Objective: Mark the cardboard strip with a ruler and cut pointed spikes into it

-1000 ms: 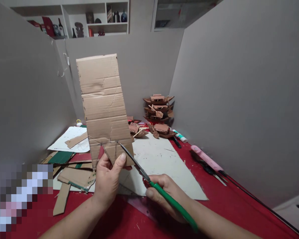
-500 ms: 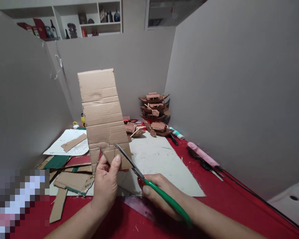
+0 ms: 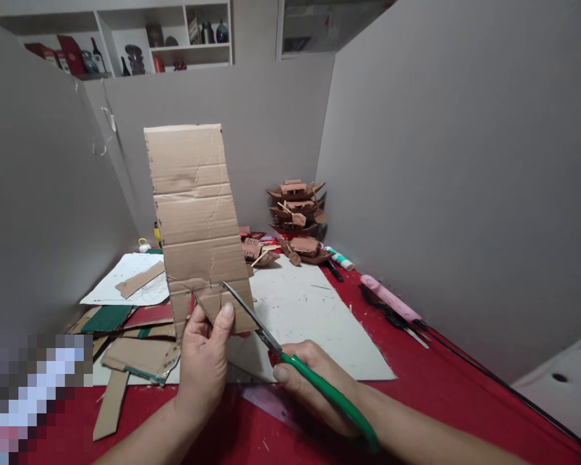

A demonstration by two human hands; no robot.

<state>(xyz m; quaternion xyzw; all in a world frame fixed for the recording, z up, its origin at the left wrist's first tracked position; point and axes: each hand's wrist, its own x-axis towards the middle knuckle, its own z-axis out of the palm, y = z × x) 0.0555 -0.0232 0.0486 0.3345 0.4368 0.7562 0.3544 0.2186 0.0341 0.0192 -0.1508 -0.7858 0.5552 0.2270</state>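
A tall piece of corrugated cardboard [image 3: 193, 219] stands upright in my left hand [image 3: 206, 355], thumb on its near face at the lower edge. Creases run across it, and pen lines and a narrow notch show near its bottom. My right hand [image 3: 314, 387] is closed around the green handles of a pair of scissors [image 3: 326, 394]. Their blades point up and left, lying at the cardboard's lower right part, with the tip by a drawn line. How far the blades are apart is hard to see.
Cardboard scraps [image 3: 135, 355] lie at left beside a white sheet [image 3: 101, 284]. Brown model boats [image 3: 297, 206] are stacked at the back. A pink glue gun [image 3: 390, 300] with a cord lies at right on the red cloth [image 3: 368, 413]. A pale board [image 3: 314, 323] lies mid-table; grey partitions stand around.
The cardboard has tilted slightly and come a little nearer, its top edge shifting up and left. Both hands keep their holds. The whole view has shifted slightly.
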